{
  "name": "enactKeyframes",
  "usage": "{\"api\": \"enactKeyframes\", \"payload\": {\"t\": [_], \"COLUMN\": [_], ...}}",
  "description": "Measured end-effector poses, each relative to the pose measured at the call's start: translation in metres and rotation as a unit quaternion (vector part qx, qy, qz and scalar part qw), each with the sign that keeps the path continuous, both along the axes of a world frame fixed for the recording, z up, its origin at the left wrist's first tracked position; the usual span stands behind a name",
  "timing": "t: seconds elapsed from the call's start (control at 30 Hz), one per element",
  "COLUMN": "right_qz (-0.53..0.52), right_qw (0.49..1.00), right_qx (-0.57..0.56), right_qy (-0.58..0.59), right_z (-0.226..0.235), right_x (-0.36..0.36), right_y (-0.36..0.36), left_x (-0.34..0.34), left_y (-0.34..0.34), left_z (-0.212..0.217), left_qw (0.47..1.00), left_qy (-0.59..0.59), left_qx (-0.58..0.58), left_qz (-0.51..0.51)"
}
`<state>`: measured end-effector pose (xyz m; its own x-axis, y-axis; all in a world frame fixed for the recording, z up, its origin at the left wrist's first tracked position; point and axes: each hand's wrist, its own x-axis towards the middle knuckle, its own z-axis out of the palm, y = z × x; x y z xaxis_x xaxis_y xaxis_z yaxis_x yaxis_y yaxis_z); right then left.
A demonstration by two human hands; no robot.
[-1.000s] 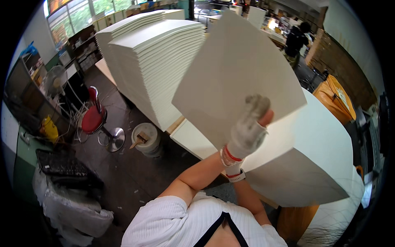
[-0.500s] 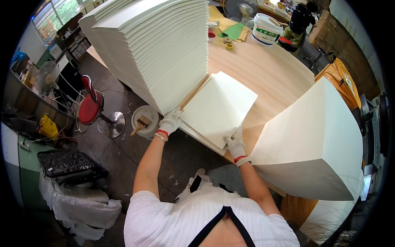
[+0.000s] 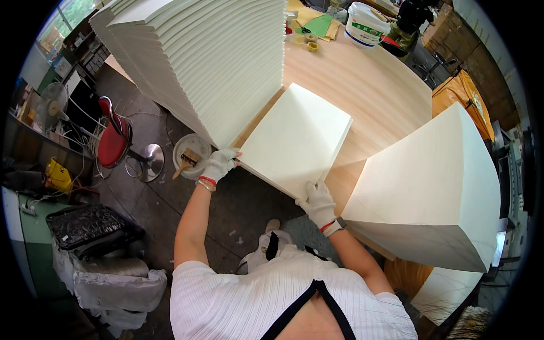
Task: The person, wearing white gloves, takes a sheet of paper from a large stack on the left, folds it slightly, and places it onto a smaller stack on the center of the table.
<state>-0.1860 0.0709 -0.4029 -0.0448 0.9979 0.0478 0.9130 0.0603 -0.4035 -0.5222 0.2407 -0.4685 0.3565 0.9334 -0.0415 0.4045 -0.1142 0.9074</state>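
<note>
A square white sheet (image 3: 294,139) lies flat on a wooden table (image 3: 362,85), its near edge at the table's front. My left hand (image 3: 220,163), in a white glove, grips the sheet's left corner. My right hand (image 3: 318,204), also gloved, holds the sheet's near right corner. A tall stack of white sheets (image 3: 209,51) rises just left of it, and another thick white stack (image 3: 436,187) stands to the right.
A white bucket (image 3: 365,22) and green scraps sit at the table's far side. On the floor to the left are a small pail with a brush (image 3: 190,156), a red stool (image 3: 116,139), a fan (image 3: 51,105) and a black tray (image 3: 90,226).
The sheet, raised in the air a second ago, has come down flat onto the table. Both hands now hold its near corners.
</note>
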Motion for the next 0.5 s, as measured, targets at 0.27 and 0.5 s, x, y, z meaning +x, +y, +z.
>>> {"api": "enactKeyframes", "payload": {"t": [0.27,0.5], "right_qz": [0.005,-0.001], "right_qw": [1.0,1.0], "right_qx": [0.006,-0.003], "right_qy": [0.019,0.021], "right_z": [-0.003,0.002], "right_x": [0.0,0.002], "right_y": [-0.002,-0.008], "left_x": [-0.004,0.007], "left_y": [0.002,-0.008], "left_z": [-0.001,0.029], "left_qw": [0.993,0.964], "left_qy": [0.111,0.222], "left_qx": [0.045,0.143], "left_qz": [0.0,-0.038]}}
